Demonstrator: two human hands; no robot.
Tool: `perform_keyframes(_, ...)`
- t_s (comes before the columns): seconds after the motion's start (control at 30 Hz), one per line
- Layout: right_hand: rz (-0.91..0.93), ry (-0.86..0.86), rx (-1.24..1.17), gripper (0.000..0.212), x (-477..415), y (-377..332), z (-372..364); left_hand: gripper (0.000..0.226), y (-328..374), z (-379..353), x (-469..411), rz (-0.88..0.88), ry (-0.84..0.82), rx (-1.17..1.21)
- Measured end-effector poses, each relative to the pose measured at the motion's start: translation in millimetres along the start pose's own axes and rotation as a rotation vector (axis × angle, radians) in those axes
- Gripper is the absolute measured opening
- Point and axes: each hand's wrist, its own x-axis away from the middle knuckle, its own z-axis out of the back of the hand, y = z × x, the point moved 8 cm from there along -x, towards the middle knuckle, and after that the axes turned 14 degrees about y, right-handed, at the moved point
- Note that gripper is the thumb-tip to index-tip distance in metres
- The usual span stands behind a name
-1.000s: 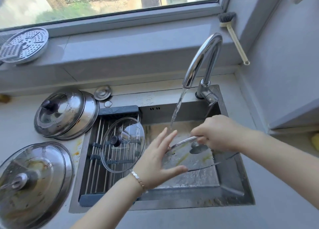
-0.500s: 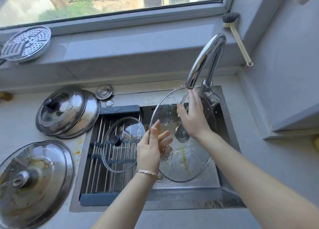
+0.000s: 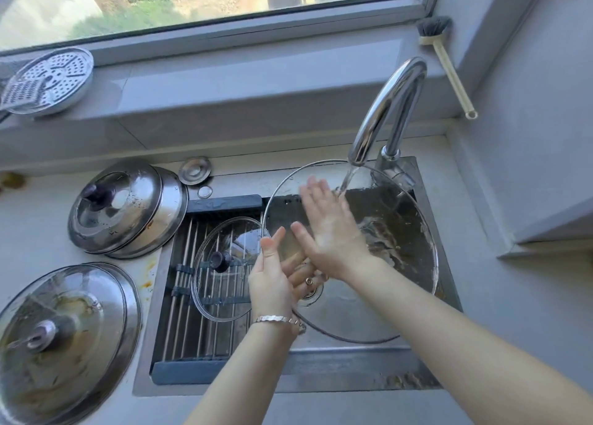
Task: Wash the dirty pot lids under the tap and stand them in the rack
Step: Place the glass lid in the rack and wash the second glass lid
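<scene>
A single wide-angle view from the person's head looks forward and steeply down, close over the stainless steel sink [image 3: 337, 370]. The grey worktop [image 3: 32, 225] spreads left, with the curved chrome tap [image 3: 390, 104] and the glass window [image 3: 192, 1] far.

Left hand [image 3: 272, 283] grips glass lid [image 3: 402, 232] under tap [image 3: 390, 104] (right hand [image 3: 330, 225] pressing it)

Bright daylight pours from the window [image 3: 192, 1] at 12 o'clock, overexposed outside; glare streaks the tap [image 3: 394, 104] and steel lids [image 3: 122, 206] at 9 o'clock. The right grip [image 3: 330, 232] is motion-blurred; wide-angle bending curves the edges
</scene>
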Motion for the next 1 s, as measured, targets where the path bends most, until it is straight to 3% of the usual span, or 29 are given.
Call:
perform_keyframes(0.07, 0.239, -0.077, -0.108, 0.062, 23.4, -42.6, -8.9, 0.033, 1.6, 1.1, -3.8, -0.026, 0.043, -0.021)
perform_keyframes(0.13, 0.351, -0.131, -0.079, 0.062, 34.9, -47.6, -13.4, 0.035, -1.0, 5.1, -6.7, -0.01, 0.061, -0.022)
perform_keyframes(0.3, -0.039, -0.086, 0.117, 0.068, -2.0, 19.3, -2.7, 0.042, -11.6, 2.4, 1.5, 0.087, -0.029, -0.032)
perform_keyframes(0.43, 0.245, -0.14, -0.024, 0.069, 17.8, -39.2, -18.0, 0.042, -5.6, 0.6, -2.5, 0.04, 0.022, -0.028)
perform_keyframes(0.5, 0.296, -0.141, 0.02, 0.071, 14.2, -35.9, -18.0, 0.041, -3.8, 0.9, -4.3, 0.046, 0.014, -0.019)
perform_keyframes(0.67, -0.035, -0.03, 0.141, 0.071, -10.9, 40.5, 2.7, 0.044, 6.8, 8.2, -4.0, 0.034, 0.026, 0.022)
perform_keyframes(0.83, -0.207, 0.019, 0.203, 0.083, 32.2, 78.2, 2.9, 0.037, 23.4, 19.7, -12.7, -0.08, 0.097, 0.064)
perform_keyframes(1.0, -0.184, -0.094, 0.124, 0.087, 68.5, 52.4, -15.8, 0.037, 23.8, 24.4, -15.1, -0.102, 0.111, 0.046)
